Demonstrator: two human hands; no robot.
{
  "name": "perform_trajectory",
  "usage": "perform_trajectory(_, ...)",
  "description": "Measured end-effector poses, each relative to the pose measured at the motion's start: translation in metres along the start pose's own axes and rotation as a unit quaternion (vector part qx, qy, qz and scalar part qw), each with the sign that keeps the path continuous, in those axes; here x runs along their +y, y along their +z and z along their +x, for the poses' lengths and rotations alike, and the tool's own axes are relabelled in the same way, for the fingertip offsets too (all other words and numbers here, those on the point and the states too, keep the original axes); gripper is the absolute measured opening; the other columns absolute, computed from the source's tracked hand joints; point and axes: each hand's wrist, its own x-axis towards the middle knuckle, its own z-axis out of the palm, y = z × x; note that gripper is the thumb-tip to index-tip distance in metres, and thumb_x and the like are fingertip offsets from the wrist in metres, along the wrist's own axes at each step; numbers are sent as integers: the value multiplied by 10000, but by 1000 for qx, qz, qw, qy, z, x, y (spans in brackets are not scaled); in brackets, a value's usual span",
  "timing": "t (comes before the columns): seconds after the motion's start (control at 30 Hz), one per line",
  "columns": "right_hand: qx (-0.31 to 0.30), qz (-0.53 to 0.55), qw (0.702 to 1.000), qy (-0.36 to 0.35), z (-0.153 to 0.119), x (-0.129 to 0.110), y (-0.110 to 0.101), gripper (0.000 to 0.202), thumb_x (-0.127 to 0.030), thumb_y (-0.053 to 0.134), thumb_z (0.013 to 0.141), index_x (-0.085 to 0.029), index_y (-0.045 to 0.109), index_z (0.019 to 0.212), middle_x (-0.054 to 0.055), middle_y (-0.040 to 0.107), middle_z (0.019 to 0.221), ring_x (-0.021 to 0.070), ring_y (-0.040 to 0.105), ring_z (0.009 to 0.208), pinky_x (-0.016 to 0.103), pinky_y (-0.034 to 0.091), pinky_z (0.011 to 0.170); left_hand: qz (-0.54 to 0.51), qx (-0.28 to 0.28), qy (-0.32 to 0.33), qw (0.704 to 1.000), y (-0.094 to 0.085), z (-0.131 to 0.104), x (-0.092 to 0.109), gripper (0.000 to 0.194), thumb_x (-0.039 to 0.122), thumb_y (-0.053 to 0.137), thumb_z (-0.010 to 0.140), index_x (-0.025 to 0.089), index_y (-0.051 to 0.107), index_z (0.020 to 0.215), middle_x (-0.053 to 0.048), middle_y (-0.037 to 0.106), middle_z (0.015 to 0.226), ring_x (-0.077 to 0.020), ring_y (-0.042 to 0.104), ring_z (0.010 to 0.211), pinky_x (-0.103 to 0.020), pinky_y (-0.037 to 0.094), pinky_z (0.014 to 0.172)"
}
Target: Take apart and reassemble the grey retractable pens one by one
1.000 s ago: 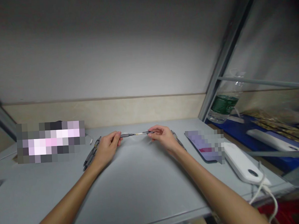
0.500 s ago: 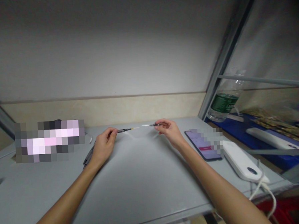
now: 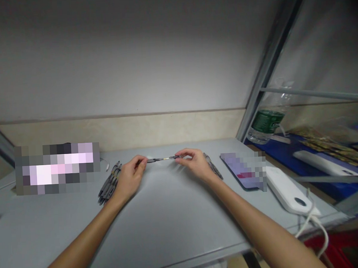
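Observation:
Above the back half of the desk, my left hand (image 3: 134,170) is closed, thumb and fingers pinching the grey end of a slim pen (image 3: 151,160). Facing it, my right hand (image 3: 192,161) pinches a thin dark pen piece (image 3: 172,157). Both parts lie in one nearly level line, with a pale, yellowish stretch between them; whether they are joined I cannot tell. Beside my left wrist lies a bunch of grey pens (image 3: 108,185), partly covered by the hand. A few more dark pens (image 3: 213,166) rest just right of my right hand.
A phone (image 3: 239,173) and a white power bank (image 3: 290,190) with a cable lie on the right of the grey desk (image 3: 160,227). A blurred-out object (image 3: 57,168) stands at left. Beyond the metal rail (image 3: 315,93) is a water bottle (image 3: 268,121).
My hands have come nearer each other, and the gap between the two pen parts has closed up. The pens beside both hands show more fully as the view shifted slightly.

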Motion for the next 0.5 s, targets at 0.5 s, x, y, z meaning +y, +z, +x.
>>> perform_trajectory(0.5,-84,15,996,17,-2,-8,-4,380,-497,628,744,-173,633,943,11,593,725,114,495,554,193,354,422,-90,3,-22,996,1,2,-3,198,353,573,796,170,613,860,-24,660,827,-159,597,749,-265,427,699)
